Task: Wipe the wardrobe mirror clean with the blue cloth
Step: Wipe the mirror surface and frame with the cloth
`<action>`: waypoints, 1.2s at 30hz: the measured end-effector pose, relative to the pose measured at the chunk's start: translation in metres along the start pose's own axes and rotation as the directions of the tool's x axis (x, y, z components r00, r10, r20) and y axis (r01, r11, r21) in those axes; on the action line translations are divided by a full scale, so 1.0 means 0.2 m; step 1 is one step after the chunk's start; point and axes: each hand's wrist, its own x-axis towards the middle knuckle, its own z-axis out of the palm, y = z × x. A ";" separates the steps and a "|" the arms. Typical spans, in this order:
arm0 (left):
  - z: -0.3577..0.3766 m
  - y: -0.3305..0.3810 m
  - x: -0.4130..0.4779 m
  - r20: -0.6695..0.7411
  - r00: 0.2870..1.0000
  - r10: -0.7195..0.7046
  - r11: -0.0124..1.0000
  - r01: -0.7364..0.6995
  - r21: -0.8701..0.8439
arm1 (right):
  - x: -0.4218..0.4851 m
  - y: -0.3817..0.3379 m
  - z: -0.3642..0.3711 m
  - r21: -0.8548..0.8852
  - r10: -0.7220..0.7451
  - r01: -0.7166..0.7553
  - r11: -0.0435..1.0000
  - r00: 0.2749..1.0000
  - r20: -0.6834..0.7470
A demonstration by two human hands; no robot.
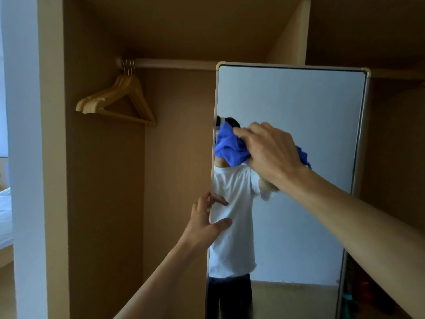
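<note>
My right hand [271, 150] has its fingers curled over the bunched blue cloth [232, 148], gripping it and pressing it flat to the glass near the left edge of the wardrobe mirror [299, 107], about halfway up the part I can see. Cloth spills out on both sides of the hand, a bigger fold to the left and a small tuft to the right by the wrist.

My left hand [204, 222] clasps the mirror's left frame edge lower down: the thumb lies across the glass face, and the fingers wrap round behind the edge, where I see only their reflection.

The mirror is a tall panel with a pale frame and brass-coloured corners, standing out from the open wooden wardrobe [103, 157]. In it I see a white T-shirt, dark trousers and a pale wall.

Farther left, wooden hangers [119, 97] hang bunched at the left end of the clothes rail [174, 63]. At the far left edge, past a white wall [25, 157], there is a bit of white bedding [5, 210].
</note>
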 end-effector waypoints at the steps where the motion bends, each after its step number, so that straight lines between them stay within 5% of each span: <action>1: 0.00 0.00 0.00 0.002 1.000 0.002 1.000 -0.002 -0.008 | 0.03 0.01 -0.02 -0.001 0.019 -0.019 1.000 1.000 0.000; 22: 0.01 -0.03 -0.02 -0.014 0.991 -0.132 0.991 0.132 -0.013 | -0.30 -0.24 0.17 -0.050 -0.162 0.179 0.983 0.958 0.238; 36: 0.12 0.00 -0.05 -0.122 0.992 0.029 0.997 -0.020 0.071 | 0.01 0.13 -0.03 -0.082 -0.005 0.008 0.997 0.999 0.032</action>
